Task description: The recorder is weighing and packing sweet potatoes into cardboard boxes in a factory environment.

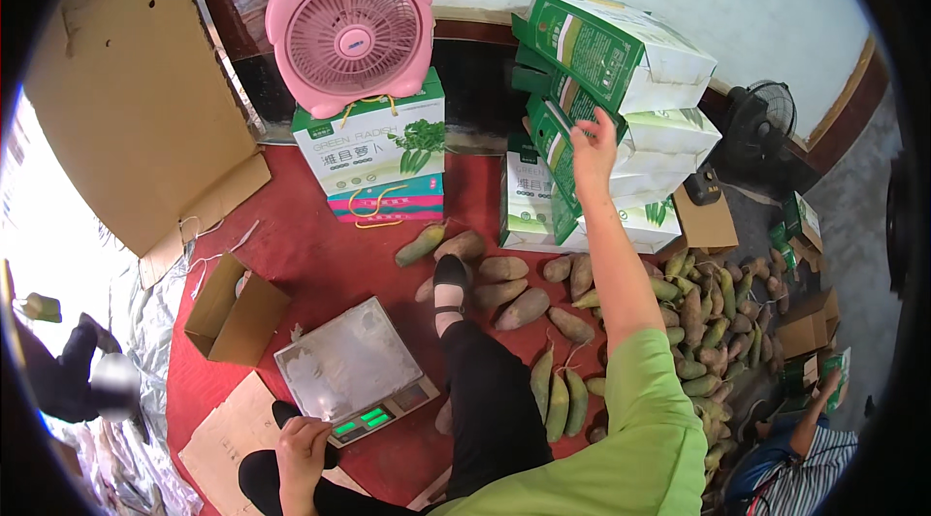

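Observation:
My right hand (593,149) reaches far forward, its fingers partly apart at the green flaps of a stack of white and green cartons (669,70). I see no firm grip there; the fingertips overlap a flap's edge. My left hand (303,446) is low by my knee, beside the front edge of a flat metal weighing scale (354,361) with a lit green display. Its fingers are curled together, and what they hold, if anything, is hidden. Nothing lies on the scale's plate. Several green radishes (557,404) and brown, soil-covered roots (524,309) lie near my foot.
A pink fan (354,36) stands on a green and white carton (373,143). An opened brown box (233,312) is left of the scale. A large heap of roots (718,322) spreads to the right. A black fan (761,118) and another person (800,463) are at the right.

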Available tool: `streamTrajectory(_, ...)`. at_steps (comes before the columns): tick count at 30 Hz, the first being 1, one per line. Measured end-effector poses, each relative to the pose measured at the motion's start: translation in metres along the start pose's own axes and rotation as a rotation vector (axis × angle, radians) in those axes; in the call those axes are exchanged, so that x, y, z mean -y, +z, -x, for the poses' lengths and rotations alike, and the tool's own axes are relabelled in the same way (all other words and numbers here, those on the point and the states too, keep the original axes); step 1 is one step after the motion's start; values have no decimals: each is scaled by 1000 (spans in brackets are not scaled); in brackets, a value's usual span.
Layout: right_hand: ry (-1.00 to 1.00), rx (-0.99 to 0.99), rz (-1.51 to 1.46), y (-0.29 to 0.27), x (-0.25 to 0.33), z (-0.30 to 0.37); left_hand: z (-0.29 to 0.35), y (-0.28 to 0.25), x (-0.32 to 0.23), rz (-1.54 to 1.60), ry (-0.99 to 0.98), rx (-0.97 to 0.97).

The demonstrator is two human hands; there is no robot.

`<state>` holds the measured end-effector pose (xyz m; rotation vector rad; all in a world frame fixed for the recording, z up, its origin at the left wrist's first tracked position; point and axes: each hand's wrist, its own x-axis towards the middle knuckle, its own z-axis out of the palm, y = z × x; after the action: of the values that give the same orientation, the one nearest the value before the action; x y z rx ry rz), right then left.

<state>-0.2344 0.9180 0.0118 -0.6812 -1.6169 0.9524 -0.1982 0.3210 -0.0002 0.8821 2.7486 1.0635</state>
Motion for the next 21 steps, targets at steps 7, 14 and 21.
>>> streamTrajectory(7, 122, 327, 96, 82, 35, -64, -12, 4, 17, -115, -27, 76)
streamTrajectory(14, 321, 352, 35, 135, 45, -129, -30, -1, 21, -68, -82, 207)
streamTrajectory(21, 469, 435, -181, 155, 22, -173, -47, 5, 25, -72, -125, 247)
